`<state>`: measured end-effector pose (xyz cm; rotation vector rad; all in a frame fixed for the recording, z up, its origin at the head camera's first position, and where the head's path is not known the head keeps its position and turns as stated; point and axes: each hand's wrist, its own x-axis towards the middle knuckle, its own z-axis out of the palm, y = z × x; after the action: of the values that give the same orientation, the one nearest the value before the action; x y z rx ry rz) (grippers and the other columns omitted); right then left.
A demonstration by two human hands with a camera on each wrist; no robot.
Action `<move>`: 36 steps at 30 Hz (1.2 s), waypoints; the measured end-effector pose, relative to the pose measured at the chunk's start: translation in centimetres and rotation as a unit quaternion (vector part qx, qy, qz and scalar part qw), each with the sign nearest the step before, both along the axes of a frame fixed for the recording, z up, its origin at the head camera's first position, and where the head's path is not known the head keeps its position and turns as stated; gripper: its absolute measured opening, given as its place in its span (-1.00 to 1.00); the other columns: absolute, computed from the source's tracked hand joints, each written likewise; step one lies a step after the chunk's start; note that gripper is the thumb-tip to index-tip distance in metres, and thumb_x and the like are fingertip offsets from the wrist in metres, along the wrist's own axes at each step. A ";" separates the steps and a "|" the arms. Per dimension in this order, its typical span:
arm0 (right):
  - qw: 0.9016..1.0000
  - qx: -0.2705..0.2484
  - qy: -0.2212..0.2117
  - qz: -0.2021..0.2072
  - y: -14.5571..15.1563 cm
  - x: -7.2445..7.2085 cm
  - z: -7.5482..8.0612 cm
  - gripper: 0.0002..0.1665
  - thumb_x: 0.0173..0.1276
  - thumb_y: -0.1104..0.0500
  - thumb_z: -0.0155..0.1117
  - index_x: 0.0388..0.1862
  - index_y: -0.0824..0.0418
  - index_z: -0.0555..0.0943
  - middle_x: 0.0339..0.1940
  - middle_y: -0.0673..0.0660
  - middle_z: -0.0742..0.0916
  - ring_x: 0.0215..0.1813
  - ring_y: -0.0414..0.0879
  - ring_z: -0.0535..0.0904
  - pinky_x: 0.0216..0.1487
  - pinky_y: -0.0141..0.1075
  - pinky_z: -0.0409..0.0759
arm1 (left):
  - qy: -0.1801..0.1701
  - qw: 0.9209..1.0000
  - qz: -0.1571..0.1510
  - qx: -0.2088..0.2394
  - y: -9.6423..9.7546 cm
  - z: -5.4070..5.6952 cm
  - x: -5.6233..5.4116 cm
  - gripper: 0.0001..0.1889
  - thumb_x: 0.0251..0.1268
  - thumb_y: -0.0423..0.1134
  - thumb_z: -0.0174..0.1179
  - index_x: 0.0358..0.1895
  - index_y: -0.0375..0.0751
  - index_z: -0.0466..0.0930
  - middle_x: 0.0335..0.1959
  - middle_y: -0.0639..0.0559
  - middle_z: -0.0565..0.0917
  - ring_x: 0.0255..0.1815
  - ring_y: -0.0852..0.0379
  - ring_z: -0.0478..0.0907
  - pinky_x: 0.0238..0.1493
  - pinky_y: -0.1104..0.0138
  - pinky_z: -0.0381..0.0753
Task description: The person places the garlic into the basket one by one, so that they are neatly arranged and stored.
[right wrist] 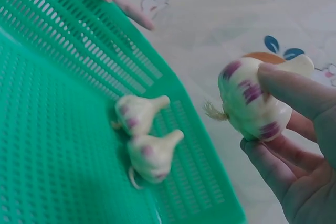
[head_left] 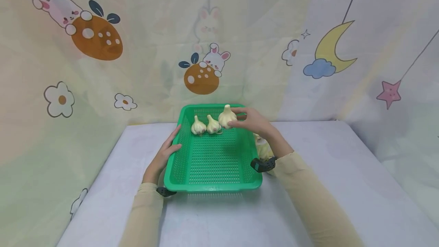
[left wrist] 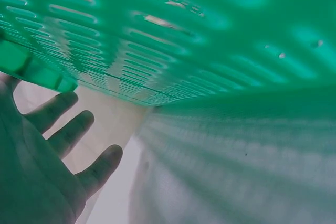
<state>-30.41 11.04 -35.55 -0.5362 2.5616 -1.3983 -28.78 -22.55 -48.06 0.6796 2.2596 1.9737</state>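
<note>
A green plastic basket (head_left: pixel 214 163) with slotted walls is in front of me in the head view. My left hand (head_left: pixel 164 157) holds its left rim, thumb over the edge; several fingers (left wrist: pixel 73 132) stretch out beyond the wall in the left wrist view. My right hand (head_left: pixel 252 120) pinches a garlic bulb (right wrist: pixel 254 98) between thumb and fingers, above the basket's far right part. The bulb is whitish with purple patches and a tuft of roots. Two more garlic bulbs, one (head_left: pixel 198 127) left of the other (head_left: pixel 213 125), lie side by side at the basket's far end.
Partly hidden behind my right wrist, something pale yellow (head_left: pixel 262 148) lies on the white table (head_left: pixel 329 170) right of the basket. A cloth backdrop (head_left: pixel 154 68) with cartoon rabbits and flowers hangs along the table's far edge.
</note>
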 end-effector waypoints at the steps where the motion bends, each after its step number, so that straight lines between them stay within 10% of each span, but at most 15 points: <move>1: 1.000 -0.003 -0.008 -0.003 -0.5 -0.2 0.0 -0.23 0.20 -0.06 0.38 0.38 0.02 0.38 0.37 0.04 0.46 0.32 0.06 0.46 0.27 -0.03 0.44 | -0.001 1.000 0.000 0.001 0.0 0.1 0.1 -0.34 0.43 -0.26 -0.14 0.53 0.16 -0.10 0.57 0.08 -0.16 0.57 -0.07 -0.27 0.46 -0.16 -0.20; 20: 0.995 -0.012 -0.076 -0.069 -8.4 -3.2 -6.1 -0.33 0.23 -0.01 0.35 0.29 0.17 0.46 0.23 0.26 0.58 0.25 0.12 0.50 0.19 -0.04 0.50 | -0.006 1.000 -0.015 0.010 0.5 2.5 1.5 -0.32 0.41 -0.41 -0.19 0.54 -0.20 -0.22 0.56 -0.15 -0.21 0.56 -0.16 -0.28 0.47 -0.12 -0.23; 36: 0.997 -0.005 -0.044 -0.063 -10.0 -3.8 -9.2 -0.51 0.16 0.02 0.43 0.04 0.21 0.65 0.02 0.14 0.71 0.11 0.00 0.58 0.08 -0.17 0.56 | -0.001 1.000 -0.001 -0.001 -0.1 -0.1 -0.1 -0.33 0.41 -0.27 -0.14 0.54 0.13 -0.12 0.57 0.05 -0.16 0.57 -0.08 -0.24 0.47 -0.13 -0.18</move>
<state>-34.16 1.05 -44.72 -0.3123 2.5584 -1.4420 -28.88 -22.65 -48.15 0.6784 2.2578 1.9708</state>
